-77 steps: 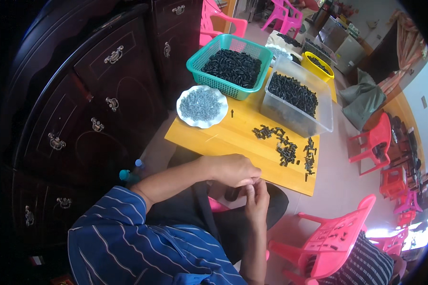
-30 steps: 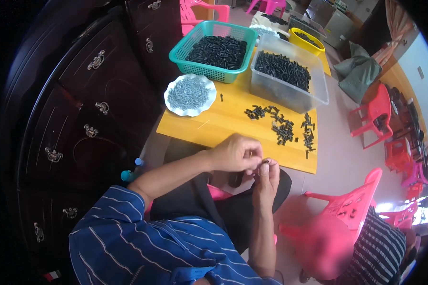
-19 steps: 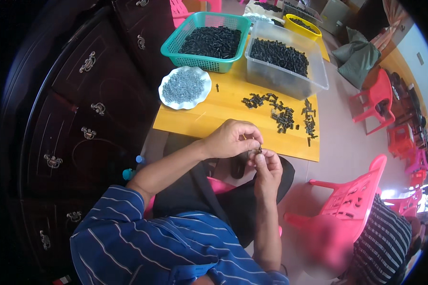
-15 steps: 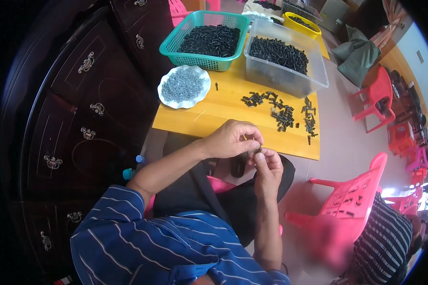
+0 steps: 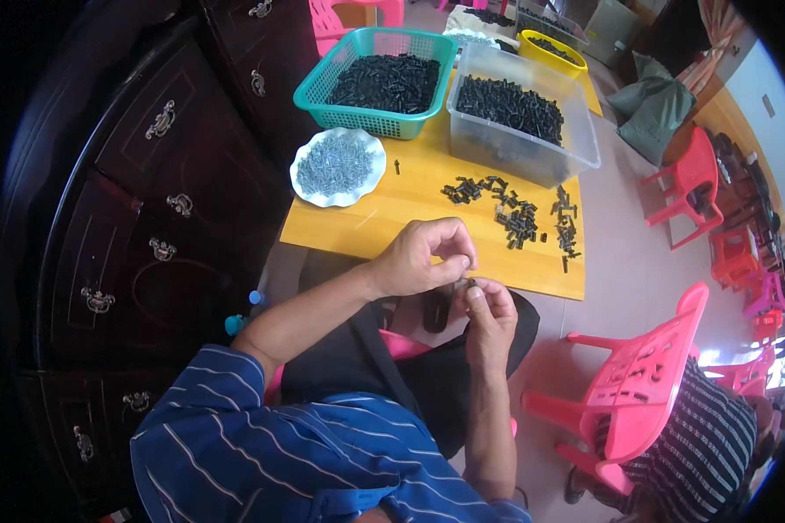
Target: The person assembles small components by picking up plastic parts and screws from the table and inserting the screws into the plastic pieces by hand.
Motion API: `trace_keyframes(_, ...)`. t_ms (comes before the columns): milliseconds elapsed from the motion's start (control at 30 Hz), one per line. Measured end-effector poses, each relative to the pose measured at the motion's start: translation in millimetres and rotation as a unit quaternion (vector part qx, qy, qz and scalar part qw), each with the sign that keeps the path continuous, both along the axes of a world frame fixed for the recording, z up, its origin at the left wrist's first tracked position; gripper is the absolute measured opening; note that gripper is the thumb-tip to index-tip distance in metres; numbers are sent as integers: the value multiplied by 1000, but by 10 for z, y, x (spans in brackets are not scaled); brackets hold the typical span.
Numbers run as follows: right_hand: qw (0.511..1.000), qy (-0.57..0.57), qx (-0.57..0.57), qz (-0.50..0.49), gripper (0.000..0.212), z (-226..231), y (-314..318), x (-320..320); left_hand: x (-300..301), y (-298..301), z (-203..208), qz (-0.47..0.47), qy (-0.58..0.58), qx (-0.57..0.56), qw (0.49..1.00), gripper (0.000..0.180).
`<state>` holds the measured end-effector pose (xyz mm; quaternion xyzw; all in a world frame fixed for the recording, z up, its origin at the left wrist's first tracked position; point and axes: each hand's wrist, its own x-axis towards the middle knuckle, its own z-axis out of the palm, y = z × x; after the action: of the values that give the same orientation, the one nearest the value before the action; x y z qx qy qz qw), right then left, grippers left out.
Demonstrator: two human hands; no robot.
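Observation:
Over my lap, just in front of the table edge, my two hands meet. My right hand [image 5: 492, 318] is closed, with a small black plastic part [image 5: 472, 281] between thumb and index finger. My left hand [image 5: 423, 257] is in a pinch right above that part; whatever its fingertips hold is too small to make out. Beyond the hands, loose black plastic parts [image 5: 519, 222] lie in clusters on the yellow table [image 5: 392, 227]. One single black piece [image 5: 397, 166] lies apart, beside a scalloped white dish [image 5: 333, 201] heaped with small shiny pieces.
A green basket [image 5: 366, 122] and a translucent bin [image 5: 515, 161], both full of black parts, stand farther back. Behind them is a yellow tub [image 5: 532, 44]. Dark drawers [image 5: 131, 253] line the left. At right are a pink chair [image 5: 637, 383] and a person in striped clothing [image 5: 702, 427].
My left fingertips have shifted slightly up and away from the right ones. The right hand has sunk a little, still pinching the black part. The whole view has tilted slightly.

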<state>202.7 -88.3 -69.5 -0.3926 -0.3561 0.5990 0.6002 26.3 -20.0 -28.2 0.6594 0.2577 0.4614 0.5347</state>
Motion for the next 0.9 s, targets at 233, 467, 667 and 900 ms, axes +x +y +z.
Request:
trace_keyframes(233, 1000, 6, 5, -24, 13, -60, 18, -7, 3, -1, 131, 54, 132, 126, 982, 13)
trace_keyframes(467, 1000, 8, 7, -11, 13, -33, 7, -16, -21, -46, 172, 38, 161, 57, 985, 8)
trace_keyframes(667, 1000, -9, 7, -17, 15, -58, 9, -12, 2, -44, 200, -9, 147, 75, 986, 10)
trace_keyframes(900, 1000, -12, 9, -4, 12, -58, 1, -20, -36, -7, 142, -4, 179, 79, 981, 10)
